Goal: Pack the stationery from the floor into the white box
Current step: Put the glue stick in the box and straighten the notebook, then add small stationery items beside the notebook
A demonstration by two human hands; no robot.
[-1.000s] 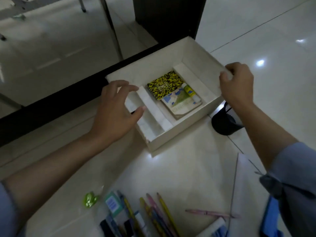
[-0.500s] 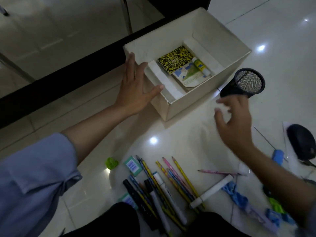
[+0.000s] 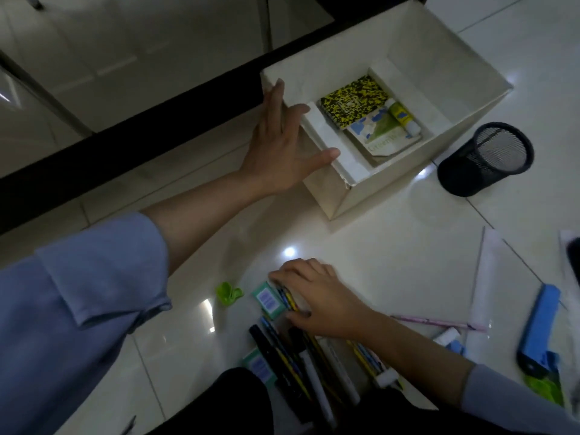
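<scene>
now left hand (image 3: 279, 146) flat on white box (image 3: 389, 180), right hand (image 3: 317, 296) gripping pencils (image 3: 290, 301)

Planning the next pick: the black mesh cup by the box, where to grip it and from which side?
The mesh cup lies tipped on the floor, its open mouth turned up and to the right, apart from the box. Probably best: come from the right, hook fingers inside the mouth, thumb outside on the rim. The rim looks stiff and fully exposed; the rounded wall would likely roll under a pinch from above.

left hand (image 3: 279, 146) flat against white box (image 3: 392, 183) rim | right hand (image 3: 317, 296) curled round pencils (image 3: 290, 301) on floor | mesh cup (image 3: 483, 158) beside box
</scene>
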